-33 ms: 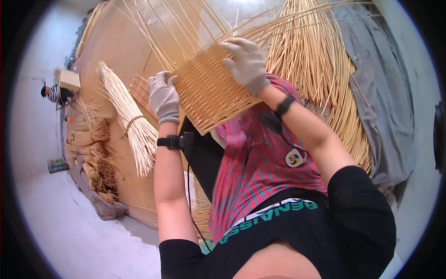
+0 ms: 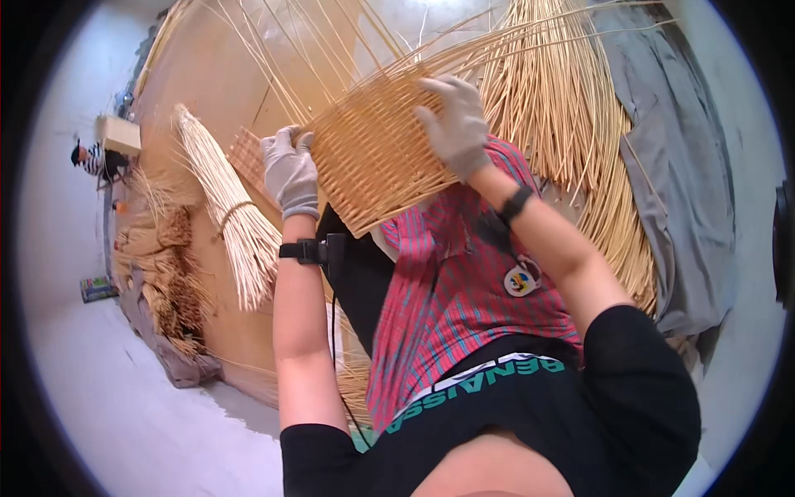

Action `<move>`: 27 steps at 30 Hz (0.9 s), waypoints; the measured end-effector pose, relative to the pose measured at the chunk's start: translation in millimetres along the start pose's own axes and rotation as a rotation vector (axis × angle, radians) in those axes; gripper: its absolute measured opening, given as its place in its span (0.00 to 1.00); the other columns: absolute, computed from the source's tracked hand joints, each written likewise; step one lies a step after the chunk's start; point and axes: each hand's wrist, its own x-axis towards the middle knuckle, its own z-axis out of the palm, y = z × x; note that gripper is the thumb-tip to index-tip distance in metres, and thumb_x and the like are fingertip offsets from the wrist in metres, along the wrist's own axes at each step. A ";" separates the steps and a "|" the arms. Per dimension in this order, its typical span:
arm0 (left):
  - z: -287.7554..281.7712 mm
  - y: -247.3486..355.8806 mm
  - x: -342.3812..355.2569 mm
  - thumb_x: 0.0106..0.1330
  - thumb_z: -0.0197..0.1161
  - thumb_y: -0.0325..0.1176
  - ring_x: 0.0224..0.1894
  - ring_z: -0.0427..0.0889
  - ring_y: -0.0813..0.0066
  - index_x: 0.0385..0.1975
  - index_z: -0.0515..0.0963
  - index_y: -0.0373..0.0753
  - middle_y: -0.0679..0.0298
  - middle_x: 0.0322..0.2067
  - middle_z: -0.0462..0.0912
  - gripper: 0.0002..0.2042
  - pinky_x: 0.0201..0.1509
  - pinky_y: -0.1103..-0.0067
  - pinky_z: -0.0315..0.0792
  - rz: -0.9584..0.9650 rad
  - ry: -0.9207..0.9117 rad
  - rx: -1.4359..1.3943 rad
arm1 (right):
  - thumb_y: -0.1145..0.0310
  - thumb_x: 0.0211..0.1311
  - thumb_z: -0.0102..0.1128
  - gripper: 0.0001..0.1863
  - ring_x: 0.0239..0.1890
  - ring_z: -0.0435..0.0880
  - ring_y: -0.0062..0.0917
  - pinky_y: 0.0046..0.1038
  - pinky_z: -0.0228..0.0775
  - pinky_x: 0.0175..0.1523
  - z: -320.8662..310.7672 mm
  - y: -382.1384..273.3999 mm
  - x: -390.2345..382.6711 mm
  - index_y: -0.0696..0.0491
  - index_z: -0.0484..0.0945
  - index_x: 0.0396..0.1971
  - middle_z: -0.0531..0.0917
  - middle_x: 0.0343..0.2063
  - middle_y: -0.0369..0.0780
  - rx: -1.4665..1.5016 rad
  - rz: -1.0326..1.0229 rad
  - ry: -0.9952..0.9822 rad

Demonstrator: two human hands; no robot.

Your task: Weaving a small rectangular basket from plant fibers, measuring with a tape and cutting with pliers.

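Observation:
A flat woven wicker panel [image 2: 377, 153] is tilted above my lap, with long loose rods [image 2: 319, 62] fanning out from its far edge. My left hand [image 2: 290, 171], in a pale work glove, pinches the panel's left corner between thumb and fingers. My right hand [image 2: 457, 126], gloved the same way, lies over the panel's far right side. Its thumb and forefinger are stretched apart against the weave; the other fingers are partly hidden. A red striped cloth [image 2: 464, 282] covers my lap under the panel.
A tied bundle of pale rods [image 2: 228, 207] lies left, beside another woven piece [image 2: 248, 157]. A large spread of rods [image 2: 555, 99] lies right, next to grey cloth [image 2: 679, 166]. Brown bundles [image 2: 170, 282] line the left edge. A person [image 2: 89, 157] sits at far left.
My right hand has shifted a little to the right across the panel. My left hand keeps its hold on the corner.

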 end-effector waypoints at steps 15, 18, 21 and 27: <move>-26.5 -21.9 -83.8 0.72 0.73 0.34 0.41 0.82 0.74 0.58 0.80 0.44 0.59 0.41 0.87 0.17 0.47 0.76 0.77 -0.413 -0.101 -0.732 | 0.53 0.69 0.67 0.34 0.67 0.80 0.42 0.38 0.70 0.72 -164.6 -28.1 -101.0 0.52 0.75 0.70 0.82 0.62 0.50 0.563 0.638 -0.700; -21.0 -23.6 -93.3 0.73 0.73 0.35 0.43 0.82 0.74 0.59 0.79 0.42 0.59 0.42 0.87 0.18 0.48 0.76 0.77 -0.334 -0.042 -0.682 | 0.60 0.58 0.76 0.35 0.61 0.82 0.43 0.38 0.74 0.67 -230.7 -58.3 -108.8 0.44 0.78 0.68 0.83 0.56 0.47 -0.039 0.189 -1.145; -25.0 -12.1 -89.0 0.74 0.71 0.35 0.44 0.83 0.72 0.63 0.76 0.43 0.57 0.45 0.87 0.20 0.49 0.76 0.78 -0.349 -0.052 -0.690 | 0.58 0.51 0.81 0.35 0.54 0.84 0.42 0.38 0.77 0.60 -258.5 -86.5 -117.6 0.41 0.81 0.63 0.83 0.52 0.46 -0.383 0.129 -1.327; -44.9 59.7 -157.5 0.70 0.73 0.33 0.68 0.76 0.57 0.69 0.72 0.37 0.52 0.63 0.79 0.28 0.74 0.65 0.68 0.158 0.204 -0.428 | 0.54 0.52 0.80 0.27 0.51 0.85 0.46 0.42 0.79 0.55 -264.2 -91.9 -125.0 0.48 0.80 0.50 0.82 0.46 0.47 -0.241 0.369 -1.243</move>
